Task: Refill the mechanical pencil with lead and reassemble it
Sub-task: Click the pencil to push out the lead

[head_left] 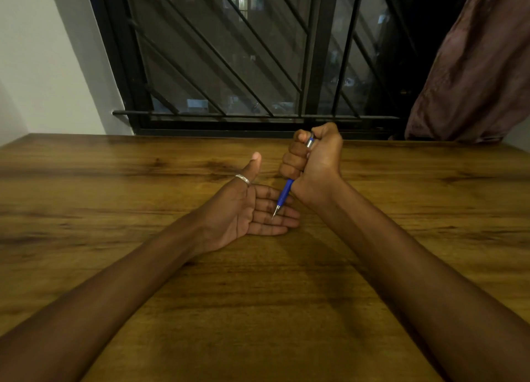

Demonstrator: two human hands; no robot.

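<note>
My right hand (pixel 314 159) is closed in a fist around a blue mechanical pencil (pixel 284 195), thumb resting on its silver top end. The pencil points down and left, and its metal tip hovers over or touches the fingers of my left hand (pixel 252 209). That left hand lies palm up on the wooden table (pixel 258 295), fingers apart, thumb raised, a silver ring on the thumb. Nothing lies in the left palm that I can make out. No loose lead or lead case is visible.
The wooden table ends at a wall with a dark barred window (pixel 229 66). A brownish curtain (pixel 473 80) hangs at the far right. A white wall (pixel 43 66) stands at the left.
</note>
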